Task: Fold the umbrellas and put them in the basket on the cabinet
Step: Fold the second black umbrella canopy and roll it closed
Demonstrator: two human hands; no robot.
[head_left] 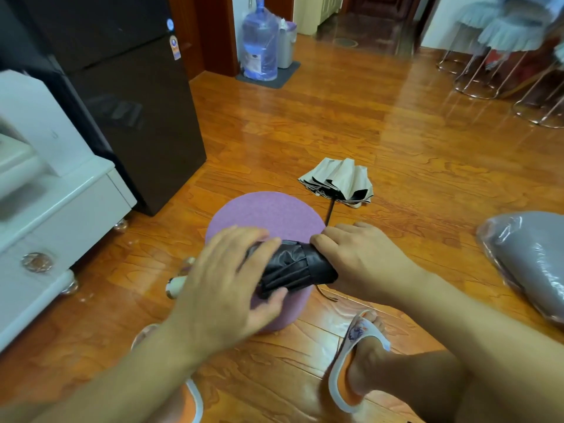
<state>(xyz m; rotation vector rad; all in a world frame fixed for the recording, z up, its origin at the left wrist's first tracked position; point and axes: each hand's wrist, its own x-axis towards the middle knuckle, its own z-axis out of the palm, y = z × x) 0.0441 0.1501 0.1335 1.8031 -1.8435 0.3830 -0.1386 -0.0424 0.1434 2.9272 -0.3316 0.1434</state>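
A black folded umbrella [293, 268] lies across a round pink stool [265, 213] in front of me. My left hand [225, 288] wraps round its left part, thumb underneath, and its white handle [176, 286] sticks out to the left. My right hand [354, 257] grips the right end of the bundled canopy. A second umbrella [338, 181], beige outside and black inside, lies half collapsed on the wooden floor beyond the stool, its black shaft pointing toward me. No basket is in view.
A white cabinet [58, 209] with drawers stands at the left, a dark fridge [128, 96] behind it. A grey cushion in plastic [531, 257] lies at the right. Stools [500, 56] stand far right, a water jug [259, 41] at the back. My slippered feet [360, 355] are below.
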